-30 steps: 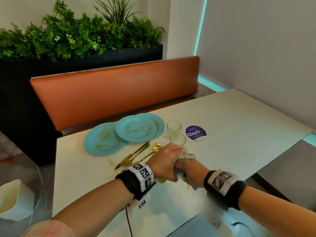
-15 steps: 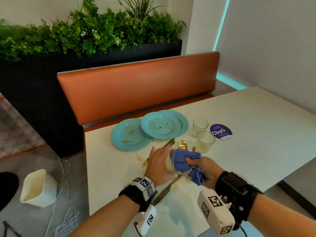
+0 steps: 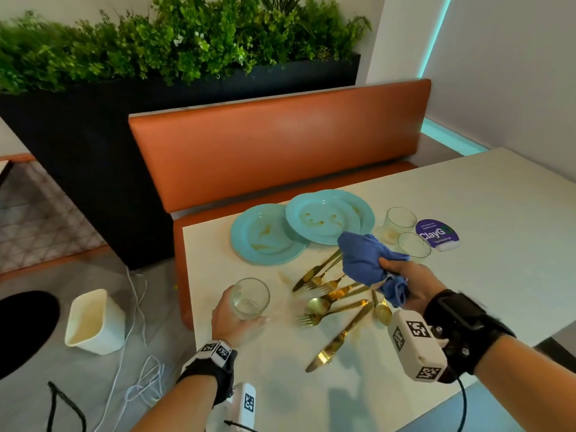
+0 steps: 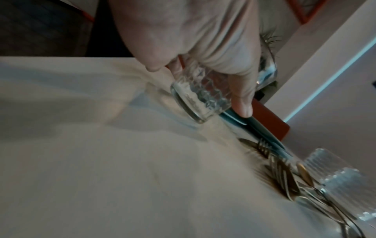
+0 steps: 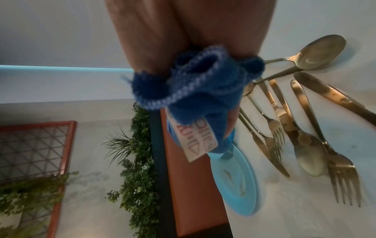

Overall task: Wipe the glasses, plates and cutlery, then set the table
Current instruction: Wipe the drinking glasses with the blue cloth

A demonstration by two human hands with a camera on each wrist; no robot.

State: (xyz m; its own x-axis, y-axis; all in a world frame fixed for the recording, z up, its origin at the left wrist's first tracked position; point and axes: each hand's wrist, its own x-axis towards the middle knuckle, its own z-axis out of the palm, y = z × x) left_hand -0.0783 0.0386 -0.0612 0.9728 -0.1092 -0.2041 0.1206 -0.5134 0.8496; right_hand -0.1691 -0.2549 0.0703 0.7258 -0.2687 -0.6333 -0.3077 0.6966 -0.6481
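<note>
Currently: your left hand (image 3: 232, 319) grips a glass (image 3: 250, 298) low over the table's (image 3: 498, 213) near-left edge; your right hand (image 3: 411, 283) clutches the cloth (image 3: 363, 260) above the cutlery (image 3: 335, 302). Risks: glass set too near the edge tips off; dangling cloth drags the forks.

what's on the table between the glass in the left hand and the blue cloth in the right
In the head view, gold cutlery lies scattered between the glass and the blue cloth.

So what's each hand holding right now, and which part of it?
The left hand grips a clear glass round its side wall. The right hand clutches a blue cloth by its bunched end.
</note>
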